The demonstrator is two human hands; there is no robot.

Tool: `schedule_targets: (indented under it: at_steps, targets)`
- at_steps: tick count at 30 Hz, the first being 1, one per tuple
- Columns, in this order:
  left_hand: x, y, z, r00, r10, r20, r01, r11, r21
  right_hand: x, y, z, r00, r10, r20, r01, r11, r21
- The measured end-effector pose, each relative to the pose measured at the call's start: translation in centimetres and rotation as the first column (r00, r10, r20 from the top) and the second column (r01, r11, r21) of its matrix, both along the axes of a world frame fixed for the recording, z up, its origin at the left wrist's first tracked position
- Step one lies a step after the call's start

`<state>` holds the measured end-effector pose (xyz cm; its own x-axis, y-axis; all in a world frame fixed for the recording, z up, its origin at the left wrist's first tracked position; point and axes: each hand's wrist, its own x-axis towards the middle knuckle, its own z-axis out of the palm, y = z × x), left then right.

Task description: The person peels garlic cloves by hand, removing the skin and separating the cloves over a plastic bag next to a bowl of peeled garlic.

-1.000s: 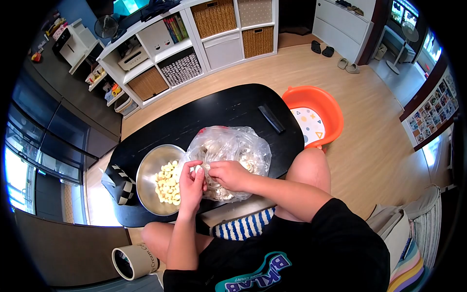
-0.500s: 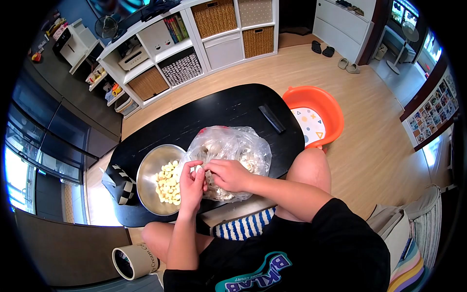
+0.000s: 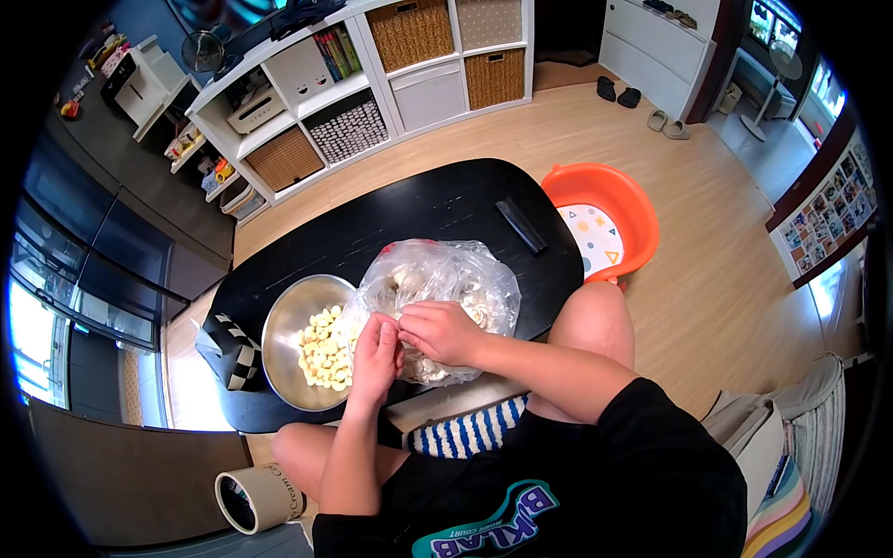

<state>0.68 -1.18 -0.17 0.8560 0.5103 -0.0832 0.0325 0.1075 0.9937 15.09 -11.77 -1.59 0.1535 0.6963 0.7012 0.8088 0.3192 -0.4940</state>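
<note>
My left hand (image 3: 378, 361) and my right hand (image 3: 439, 332) meet fingertip to fingertip over the near-left side of a clear plastic bag (image 3: 493, 270). Both are closed in a pinch on a garlic clove, which their fingers now almost wholly hide. Inside the bag lie whole garlic bulbs (image 3: 406, 277) and loose papery skins (image 3: 476, 312). Left of my hands, a steel bowl (image 3: 284, 358) holds several pale peeled garlic cloves (image 3: 323, 349), gathered toward its right side.
The black table (image 3: 446, 200) bears a dark bar-shaped object (image 3: 521, 227) at right and a checkered item (image 3: 234, 353) at left. An orange tub (image 3: 637, 219) stands beyond the right edge. A cream canister (image 3: 270, 498) sits by my left knee.
My left hand has turned and its raised fingers have folded in against my right fingertips. The pale clove seen at the left fingertips is now covered. Bowl and bag stay in place.
</note>
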Motion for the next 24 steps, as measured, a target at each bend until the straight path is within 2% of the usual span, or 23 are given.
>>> schedule_targets:
  at_steps: [4, 8, 17, 24]
  targets:
    - [0.0, -0.1, -0.4, 1.000, 0.011, -0.004, -0.011, 0.999, 0.042, -0.1, -0.1, 0.4, 0.997, 0.040, -0.069, -0.042, 0.999, -0.026]
    - [-0.2, 0.2, -1.1, 1.000, 0.020, 0.000, -0.020, 0.988, 0.155, -0.1, -0.1, 0.5, 0.988, 0.089, -0.125, -0.092, 0.995, -0.026]
    - [0.0, 0.2, -1.6, 0.997, 0.079, -0.022, -0.068, 0.952, 0.299, 0.0, -0.1, 0.3, 0.984, 0.077, -0.158, -0.094, 0.990, -0.103]
    - [0.0, -0.3, -0.9, 0.995, 0.084, -0.044, -0.060, 0.920, 0.387, 0.0, 0.0, 0.1, 0.975, 0.069, -0.210, -0.090, 0.992, -0.093]
